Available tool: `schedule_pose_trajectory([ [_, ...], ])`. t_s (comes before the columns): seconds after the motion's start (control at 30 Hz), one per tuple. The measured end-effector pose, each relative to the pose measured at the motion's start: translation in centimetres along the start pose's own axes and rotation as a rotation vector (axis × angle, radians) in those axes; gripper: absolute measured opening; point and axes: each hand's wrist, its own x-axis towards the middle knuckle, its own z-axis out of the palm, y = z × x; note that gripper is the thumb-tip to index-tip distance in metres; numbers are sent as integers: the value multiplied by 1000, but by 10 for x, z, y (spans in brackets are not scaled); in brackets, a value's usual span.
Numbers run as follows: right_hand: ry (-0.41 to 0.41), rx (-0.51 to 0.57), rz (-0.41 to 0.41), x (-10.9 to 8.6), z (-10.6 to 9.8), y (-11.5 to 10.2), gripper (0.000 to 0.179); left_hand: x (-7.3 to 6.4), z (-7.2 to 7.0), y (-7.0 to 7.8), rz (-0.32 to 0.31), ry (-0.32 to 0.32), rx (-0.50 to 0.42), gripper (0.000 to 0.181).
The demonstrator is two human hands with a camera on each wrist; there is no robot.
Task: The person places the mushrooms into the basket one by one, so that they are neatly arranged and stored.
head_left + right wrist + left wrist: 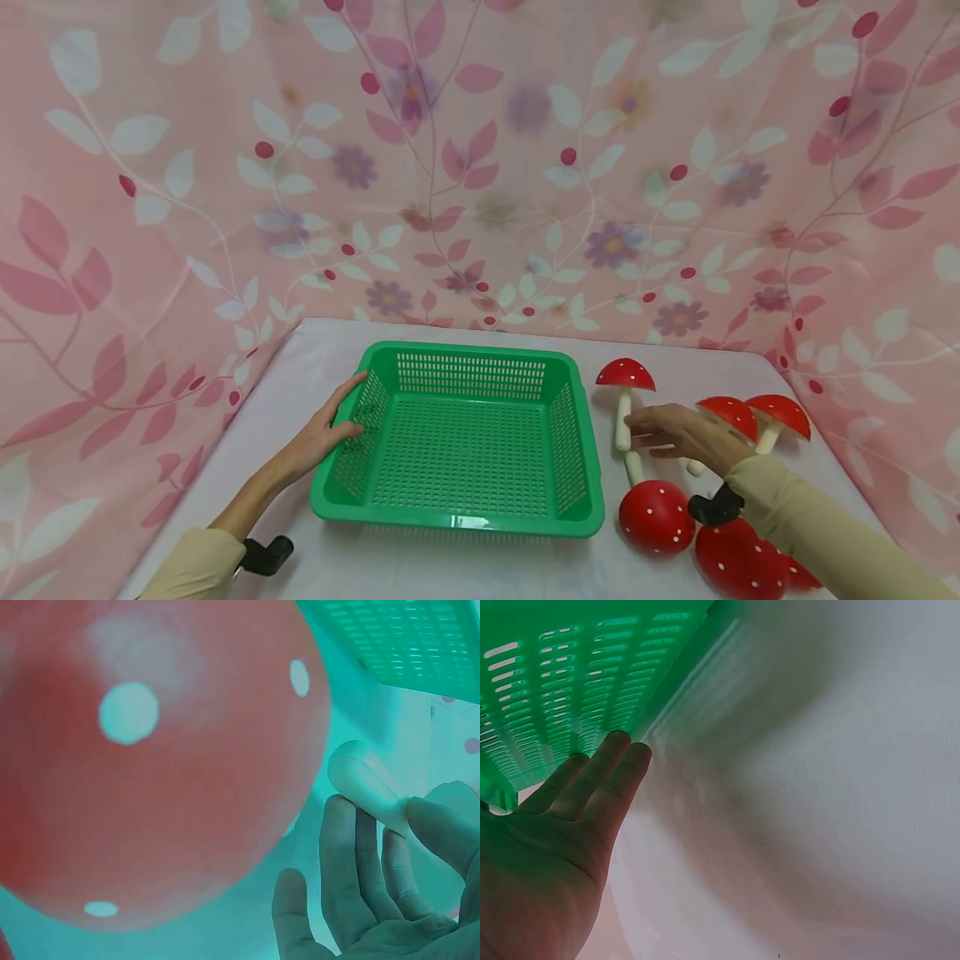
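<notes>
A green plastic basket (457,522) with slotted walls stands in front of me, with nothing inside. My left hand (318,437) holds its left side, thumb over the rim and fingers along the outside wall. In the left wrist view, the fingers (607,776) lie nearly straight against that wall. Right of the basket, my right hand (678,429) pinches the pale stem of a toy mushroom (623,412) with a red, white-dotted cap. The right wrist view shows the stem's rounded end (360,774) between thumb and fingers.
Beside the right hand lies another red toy mushroom (657,517), its stem pointing away from me. More lie under and beyond the right forearm, including a mushroom (780,417) at the far right. A white cloth (390,567) covers the table. Floral pink curtains (480,208) surround it.
</notes>
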Motion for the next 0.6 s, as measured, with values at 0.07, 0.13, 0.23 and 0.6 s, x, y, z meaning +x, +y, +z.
schedule_pose_trajectory([
  [0.07,9,29,6,2,0,0,49,0,0,0,-3,1,1,76],
  [0.13,9,38,3,2,1,0,46,0,0,0,-4,0,0,76],
  [0.23,14,49,-4,1,1,0,45,0,0,0,0,-3,-2,76],
  [0.6,41,30,-64,-8,12,3,49,0,0,-3,3,0,-6,76],
])
